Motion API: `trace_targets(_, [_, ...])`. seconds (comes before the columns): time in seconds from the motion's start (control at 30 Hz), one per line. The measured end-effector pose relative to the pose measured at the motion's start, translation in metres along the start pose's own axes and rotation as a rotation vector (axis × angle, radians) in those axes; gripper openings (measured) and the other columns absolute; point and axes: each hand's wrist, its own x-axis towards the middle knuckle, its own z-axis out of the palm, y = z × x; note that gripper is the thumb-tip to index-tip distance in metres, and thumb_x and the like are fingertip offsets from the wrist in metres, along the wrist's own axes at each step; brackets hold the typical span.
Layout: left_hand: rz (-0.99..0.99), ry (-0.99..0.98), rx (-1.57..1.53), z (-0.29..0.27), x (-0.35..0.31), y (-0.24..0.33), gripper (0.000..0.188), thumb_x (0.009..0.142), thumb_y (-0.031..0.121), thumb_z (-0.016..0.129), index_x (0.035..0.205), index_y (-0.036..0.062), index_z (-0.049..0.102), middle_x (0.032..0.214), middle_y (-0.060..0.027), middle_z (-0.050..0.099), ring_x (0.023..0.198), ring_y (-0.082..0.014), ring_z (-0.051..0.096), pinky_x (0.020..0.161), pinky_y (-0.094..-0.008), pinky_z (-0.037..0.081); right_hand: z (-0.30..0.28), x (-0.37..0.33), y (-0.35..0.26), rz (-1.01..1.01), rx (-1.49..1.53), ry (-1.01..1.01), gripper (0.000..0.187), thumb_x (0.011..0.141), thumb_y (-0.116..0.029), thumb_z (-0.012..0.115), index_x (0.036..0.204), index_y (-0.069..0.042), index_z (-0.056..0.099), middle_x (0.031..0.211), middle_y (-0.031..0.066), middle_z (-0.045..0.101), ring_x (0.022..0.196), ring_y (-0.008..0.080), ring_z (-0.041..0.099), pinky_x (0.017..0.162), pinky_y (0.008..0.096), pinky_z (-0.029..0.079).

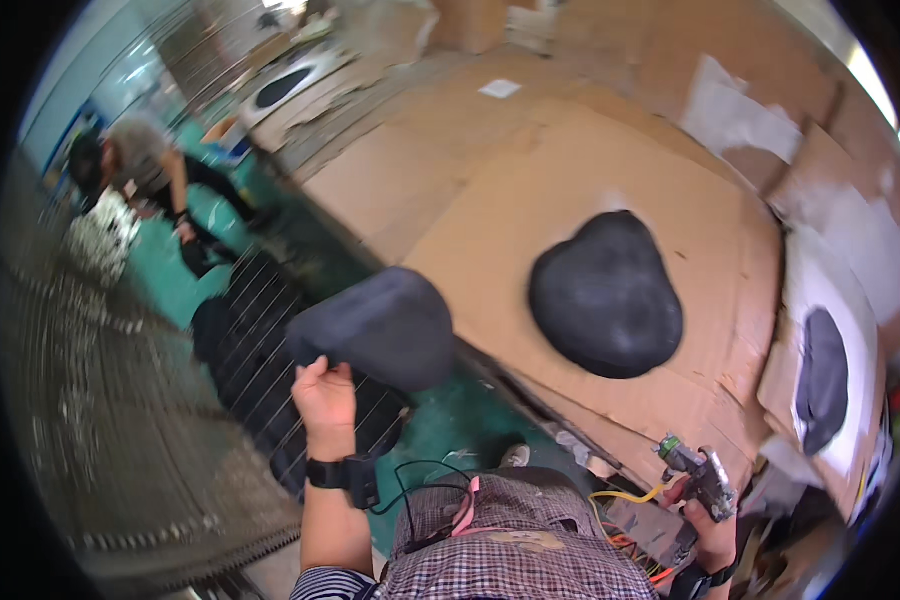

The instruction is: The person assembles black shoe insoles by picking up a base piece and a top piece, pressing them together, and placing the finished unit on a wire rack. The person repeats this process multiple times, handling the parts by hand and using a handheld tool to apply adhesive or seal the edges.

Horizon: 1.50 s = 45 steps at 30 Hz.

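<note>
My left hand (pixel 326 400) grips the near edge of a black rounded pad (pixel 380 325), fingers and thumb closed on it. The pad is held up beside the table, over a wire rack with more dark pads. In my right hand (pixel 708 525), at the lower right, is a metal spray gun (pixel 708 480) with a green part at its front. A yellow hose (pixel 630 495) runs close to it. On the cardboard-covered table (pixel 490 230) lies a second black pad (pixel 607 300), domed and roughly heart-shaped, apart from both hands.
A wire rack (pixel 260 330) with several dark pads stands left of the table. Further left, a co-worker (pixel 145 165) bends over, holding something black. Upright cardboard (pixel 750 60) borders the far side. White sheets with dark oval patches (pixel 823 380) lie at right and far left.
</note>
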Motion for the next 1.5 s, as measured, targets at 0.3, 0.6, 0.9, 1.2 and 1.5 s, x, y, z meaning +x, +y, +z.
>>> trace_targets(0.3, [0.002,0.188,-0.017,-0.156,-0.026,0.07,0.042,0.081,-0.008,0.05,0.118,0.0125,0.051,0.116,-0.007,0.06,0.104,-0.0261,0.06,0.078,-0.0406,0.055,0.159,0.047,0.047,0.262,-0.171,-0.664,0.057,0.078,-0.005,0.069,0.128,0.005,0.043,0.092,0.0113,0.065,0.088,0.0192,0.063,0.081,0.0333,0.05])
trace_targets(0.6, [0.01,0.412,-0.039,-0.317,0.02,0.104,0.034,0.082,-0.009,0.05,0.109,0.011,0.046,0.098,-0.01,0.061,0.09,-0.0265,0.063,0.077,-0.0457,0.055,0.273,0.026,0.095,0.408,-0.325,-0.709,0.06,0.077,-0.017,0.073,0.125,0.004,0.045,0.09,0.0111,0.064,0.085,0.0203,0.063,0.079,0.0333,0.05])
trace_targets(0.9, [0.207,0.507,-0.008,-0.46,-0.009,0.139,0.046,0.08,-0.009,0.053,0.12,0.0145,0.046,0.111,-0.0077,0.056,0.095,-0.0248,0.059,0.078,-0.0452,0.055,0.326,0.013,0.141,0.486,-0.564,-0.688,0.058,0.076,-0.011,0.069,0.128,0.001,0.044,0.089,0.0081,0.064,0.086,0.0179,0.064,0.078,0.0308,0.049])
trace_targets(1.2, [0.034,1.233,0.096,-0.649,-0.148,0.096,0.038,0.089,0.021,0.048,0.126,0.0187,0.042,0.11,-0.0055,0.051,0.097,-0.0211,0.05,0.091,-0.0465,0.041,0.351,0.021,0.178,0.534,-0.621,-0.806,0.06,0.077,-0.011,0.072,0.128,0.001,0.043,0.092,0.0072,0.064,0.088,0.0162,0.062,0.079,0.0298,0.048])
trace_targets(1.5, [-0.171,1.204,0.159,-0.613,-0.161,0.029,0.04,0.088,0.046,0.048,0.108,0.0133,0.06,0.096,-0.0018,0.059,0.082,-0.0163,0.054,0.072,-0.0351,0.042,0.31,0.035,0.159,0.391,-0.648,-0.906,0.059,0.077,-0.008,0.071,0.129,0.002,0.045,0.092,0.0068,0.063,0.088,0.0151,0.061,0.08,0.0291,0.048])
